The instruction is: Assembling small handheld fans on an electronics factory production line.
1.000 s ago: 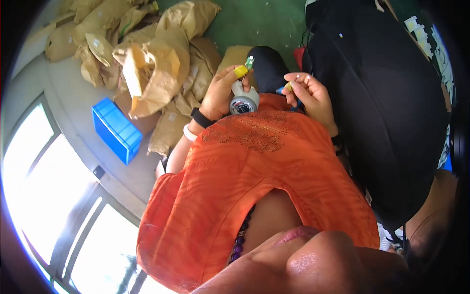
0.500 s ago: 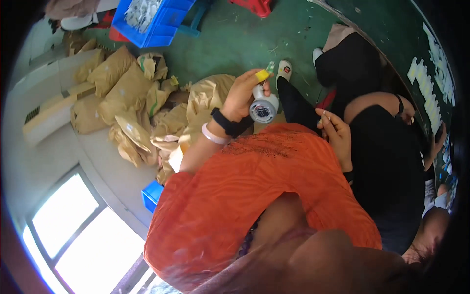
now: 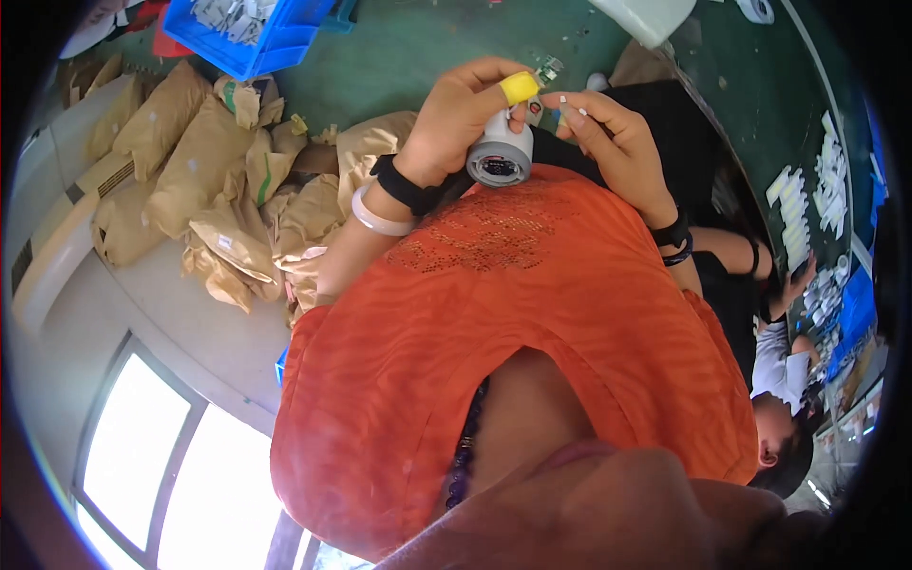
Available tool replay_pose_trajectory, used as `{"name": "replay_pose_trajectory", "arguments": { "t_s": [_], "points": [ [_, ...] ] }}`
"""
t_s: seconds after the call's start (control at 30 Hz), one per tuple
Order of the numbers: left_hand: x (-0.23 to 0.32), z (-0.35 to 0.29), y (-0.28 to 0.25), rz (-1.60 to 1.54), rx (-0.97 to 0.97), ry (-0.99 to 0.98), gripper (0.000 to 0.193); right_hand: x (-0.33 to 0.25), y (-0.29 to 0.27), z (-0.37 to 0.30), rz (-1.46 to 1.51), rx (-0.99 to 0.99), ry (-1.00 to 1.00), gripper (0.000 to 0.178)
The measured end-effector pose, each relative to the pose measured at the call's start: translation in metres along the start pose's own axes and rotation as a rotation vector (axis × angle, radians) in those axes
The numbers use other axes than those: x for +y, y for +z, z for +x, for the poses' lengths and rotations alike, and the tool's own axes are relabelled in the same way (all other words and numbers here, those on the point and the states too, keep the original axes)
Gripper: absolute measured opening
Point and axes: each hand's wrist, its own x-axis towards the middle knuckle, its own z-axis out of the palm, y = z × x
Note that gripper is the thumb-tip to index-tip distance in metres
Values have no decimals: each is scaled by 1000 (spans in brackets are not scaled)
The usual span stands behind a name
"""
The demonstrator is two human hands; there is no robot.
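Head view now looks further over the green floor (image 3: 427, 57) than half a second ago: the blue bin (image 3: 261, 28) has slid to the top left edge, and both hands sit higher and closer together. The left hand (image 3: 456, 119), its grip wrapped around a white tape roll (image 3: 499, 157), has a yellow-taped finger (image 3: 520, 87) on top. The right hand (image 3: 613, 142) has come up from the lap to just beside the roll, its grip narrowed to a pinch on a small part (image 3: 549, 71), too small to make out. Brown paper bags (image 3: 199, 180) lie heaped to the left. An orange shirt (image 3: 532, 323) fills the lower frame and hides the forearms. Another person (image 3: 779, 380) works at a worktop (image 3: 807, 114) on the right.
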Motion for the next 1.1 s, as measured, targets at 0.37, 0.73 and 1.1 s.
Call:
{"name": "replay_pose_trajectory", "arguments": {
  "t_s": [0.37, 0.73, 1.1],
  "points": [
    [77, 75, -31, 92, -237, 12, 22, -56, -11, 85, -169, 57, 30, 22],
    [183, 178, -76, 467, -591, 53, 23, -96, 14, 177, 1, 402, 288, 23],
    [211, 219, -56, 435, -648, -62, 21, -99, 6, 196, 78, 528, 168, 24]
  ]
}}
